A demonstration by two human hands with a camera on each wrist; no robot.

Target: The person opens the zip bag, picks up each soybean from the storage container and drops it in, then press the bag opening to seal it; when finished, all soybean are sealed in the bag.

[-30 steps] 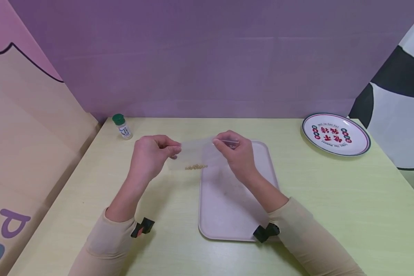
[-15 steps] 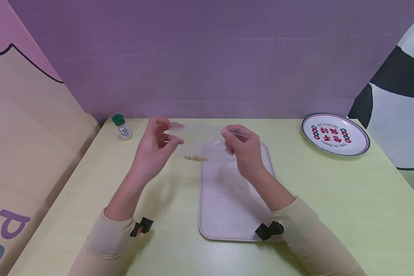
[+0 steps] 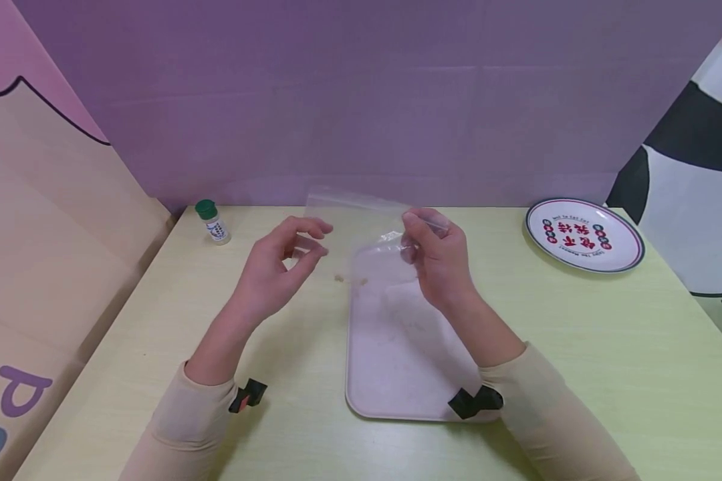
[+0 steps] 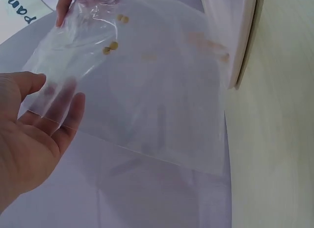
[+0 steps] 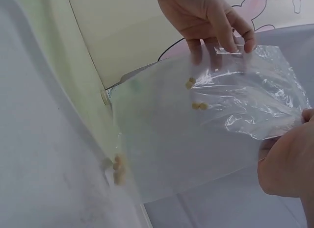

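A clear plastic bag (image 3: 361, 224) hangs above the table and the tray's far edge. My right hand (image 3: 442, 260) grips its upper right side, where the film is bunched. My left hand (image 3: 271, 267) is at the bag's left side, thumb and fingers apart; in the left wrist view some fingertips lie behind the film, and the thumb (image 4: 33, 82) is not pinching it. Several small tan, bean-like pieces (image 5: 199, 106) are in the bag. Some cling partway up the film, while others (image 5: 118, 170) lie blurred at its bottom edge.
A pale pink tray (image 3: 415, 374) lies under the right hand. Back left stands a small shaker bottle (image 3: 216, 228) with a green lid. A white oval plate (image 3: 535, 220) with red characters sits back right. A purple wall (image 3: 361, 100) closes off the far side.
The left hand has let go of the bag and its fingers have spread. My right hand has risen and moved right with the bag. The pieces, earlier in a row, are now scattered.
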